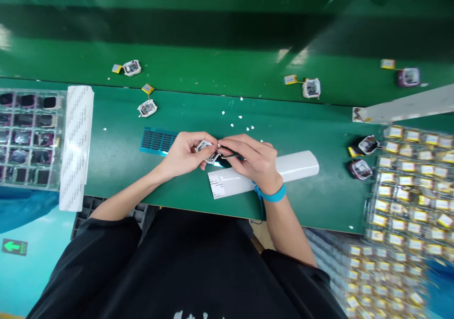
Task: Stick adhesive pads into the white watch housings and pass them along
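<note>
My left hand holds a small white square device case just above the green bench. My right hand pinches a thin dark pair of tweezers whose tip meets the case. A blue strap circles my right wrist. Under the hands lie a blue sheet of small stickers and a white strip with a label.
A clear tray of dark parts and a white strip sit at the left. Trays of yellow-tagged batteries fill the right. Two dark cases lie beside them. Several white cases with batteries rest on the far belt.
</note>
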A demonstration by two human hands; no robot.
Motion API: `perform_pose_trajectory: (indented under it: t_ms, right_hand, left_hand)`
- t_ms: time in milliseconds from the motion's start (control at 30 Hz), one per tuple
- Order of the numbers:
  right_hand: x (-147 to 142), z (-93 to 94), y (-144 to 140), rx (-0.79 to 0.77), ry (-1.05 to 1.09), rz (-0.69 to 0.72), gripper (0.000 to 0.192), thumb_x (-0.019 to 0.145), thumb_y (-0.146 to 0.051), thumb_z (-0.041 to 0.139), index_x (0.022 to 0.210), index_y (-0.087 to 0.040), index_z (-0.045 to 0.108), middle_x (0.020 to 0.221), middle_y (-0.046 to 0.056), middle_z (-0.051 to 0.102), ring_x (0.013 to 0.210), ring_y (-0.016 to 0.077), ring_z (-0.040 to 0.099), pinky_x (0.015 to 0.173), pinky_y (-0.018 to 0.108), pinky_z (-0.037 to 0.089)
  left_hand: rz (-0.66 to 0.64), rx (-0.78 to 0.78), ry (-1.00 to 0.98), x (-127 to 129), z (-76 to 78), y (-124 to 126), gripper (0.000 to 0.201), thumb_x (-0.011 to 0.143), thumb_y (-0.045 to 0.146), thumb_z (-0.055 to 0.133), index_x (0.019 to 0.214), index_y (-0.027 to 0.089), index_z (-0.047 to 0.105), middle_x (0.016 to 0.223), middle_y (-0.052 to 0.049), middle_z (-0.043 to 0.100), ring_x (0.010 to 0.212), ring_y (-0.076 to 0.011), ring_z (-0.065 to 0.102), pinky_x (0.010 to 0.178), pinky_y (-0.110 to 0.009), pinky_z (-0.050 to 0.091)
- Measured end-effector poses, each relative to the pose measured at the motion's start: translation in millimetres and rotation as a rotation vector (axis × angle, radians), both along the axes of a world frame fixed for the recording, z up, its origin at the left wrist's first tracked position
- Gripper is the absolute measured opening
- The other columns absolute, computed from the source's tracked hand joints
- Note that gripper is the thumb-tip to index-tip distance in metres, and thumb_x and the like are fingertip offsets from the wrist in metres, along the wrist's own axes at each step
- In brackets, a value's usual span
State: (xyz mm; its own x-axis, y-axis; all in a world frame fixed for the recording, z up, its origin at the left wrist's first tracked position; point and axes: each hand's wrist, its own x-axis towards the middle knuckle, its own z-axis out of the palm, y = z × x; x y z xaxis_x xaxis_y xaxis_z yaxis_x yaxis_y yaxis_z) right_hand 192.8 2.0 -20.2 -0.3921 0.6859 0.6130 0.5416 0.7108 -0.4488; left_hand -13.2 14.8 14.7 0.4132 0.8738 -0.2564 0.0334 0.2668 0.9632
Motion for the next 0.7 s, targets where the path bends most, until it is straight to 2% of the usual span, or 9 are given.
perform_pose_trajectory:
  t_ms: [267,400,533,700]
  right_hand:
    - [1.3,-5.5,0.8,0.006,-0.021,-0.003,0.030,0.100,-0.006,0.055,0.116,-0.022,0.076,0.102,0.000,0.081,0.084,0.0106,0.077,0.068,0.018,0.059]
    - [0.9,-9.7,1.4,-0.050,-0.011,-0.132,0.033,0.101,-0.006,0.053,0.121,-0.024,0.074,0.102,0.001,0.082,0.081,0.0135,0.078,0.066,0.022,0.060]
    - [1.8,-14.0,5.3,-0.147,0.037,-0.284,0.039,0.100,-0.006,0.050,0.127,-0.021,0.073,0.110,0.004,0.082,0.087,0.0170,0.080,0.079,0.028,0.065]
    - [-0.2,-8.9,7.5,-0.190,0.059,-0.323,0.042,0.101,-0.005,0.051,0.134,-0.022,0.071,0.128,0.006,0.077,0.108,0.0213,0.078,0.094,0.033,0.067]
  left_hand:
    - [-0.001,0.037,0.043,0.6,-6.7,0.1,0.008,0.088,0.023,0.069,0.086,0.015,0.071,0.062,0.004,0.059,0.041,-0.0045,0.054,0.038,-0.014,0.039]
    - [0.034,0.056,0.072,1.7,-9.3,-0.5,0.006,0.088,0.022,0.068,0.087,0.016,0.069,0.064,0.003,0.062,0.042,-0.0051,0.054,0.038,-0.015,0.039]
    - [0.075,0.055,0.105,1.1,-10.6,-0.6,0.007,0.087,0.020,0.067,0.092,0.016,0.066,0.063,0.004,0.062,0.042,-0.0060,0.055,0.039,-0.016,0.039]
    - [0.073,0.048,0.105,0.4,-11.1,-0.3,0.007,0.087,0.018,0.065,0.094,0.017,0.064,0.060,0.005,0.060,0.041,-0.0064,0.053,0.040,-0.017,0.038]
